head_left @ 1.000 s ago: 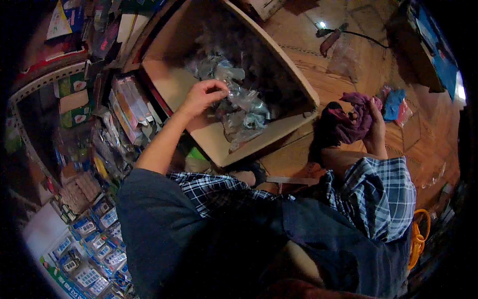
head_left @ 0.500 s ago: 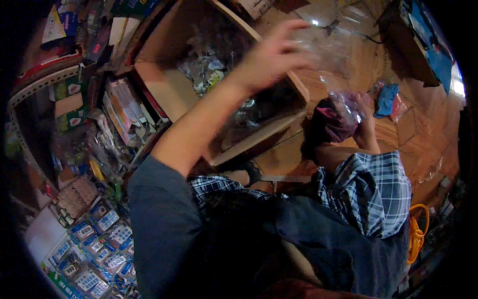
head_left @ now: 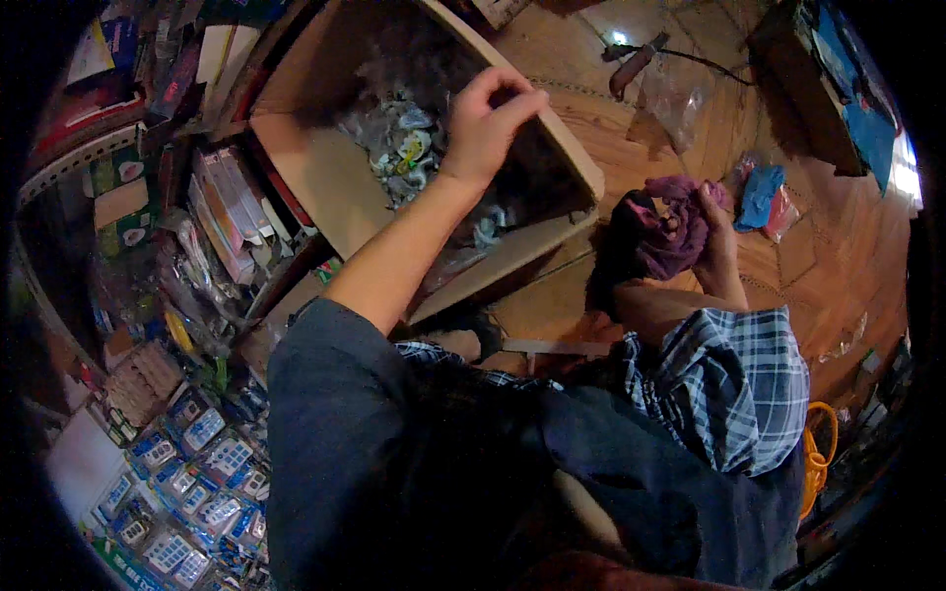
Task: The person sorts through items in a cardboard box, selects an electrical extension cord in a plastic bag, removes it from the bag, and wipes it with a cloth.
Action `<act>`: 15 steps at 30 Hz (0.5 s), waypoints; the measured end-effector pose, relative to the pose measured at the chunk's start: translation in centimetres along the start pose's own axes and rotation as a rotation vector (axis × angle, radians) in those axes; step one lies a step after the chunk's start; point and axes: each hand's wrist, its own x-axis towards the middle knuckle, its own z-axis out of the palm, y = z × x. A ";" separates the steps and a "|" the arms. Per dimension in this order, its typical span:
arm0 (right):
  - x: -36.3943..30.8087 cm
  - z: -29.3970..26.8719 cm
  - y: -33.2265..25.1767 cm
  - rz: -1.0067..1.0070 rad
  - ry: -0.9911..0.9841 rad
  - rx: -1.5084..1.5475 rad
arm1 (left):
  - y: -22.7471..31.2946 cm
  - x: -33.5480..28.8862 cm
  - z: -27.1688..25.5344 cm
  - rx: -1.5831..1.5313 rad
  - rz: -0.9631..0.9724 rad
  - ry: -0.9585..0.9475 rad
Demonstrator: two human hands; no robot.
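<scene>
Over the cardboard box (head_left: 305,177), the left hand (head_left: 479,138) curls loosely, its hold unclear; right of the box, the right hand (head_left: 718,241) clasps purple cloth (head_left: 668,241), best gripped lightly.

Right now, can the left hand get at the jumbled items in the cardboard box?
Probably yes: the left hand appears above the open cardboard box, with no flap visible over the jumbled items beside it in view.
</scene>
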 end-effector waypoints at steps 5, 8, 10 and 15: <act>-0.9 -0.4 -0.6 0.018 -0.112 0.008 | -5.4 -2.4 -2.3 0.026 -0.203 0.093; -0.3 -0.5 -0.3 -0.014 -0.050 0.010 | -9.4 -2.6 -0.9 0.745 0.006 -0.077; -0.5 0.2 -0.4 -0.020 -0.003 0.021 | -6.8 -2.5 0.9 1.066 -0.289 -0.334; -0.2 -0.4 -0.7 0.003 -0.092 0.002 | -11.3 0.0 -3.1 0.967 -0.142 0.097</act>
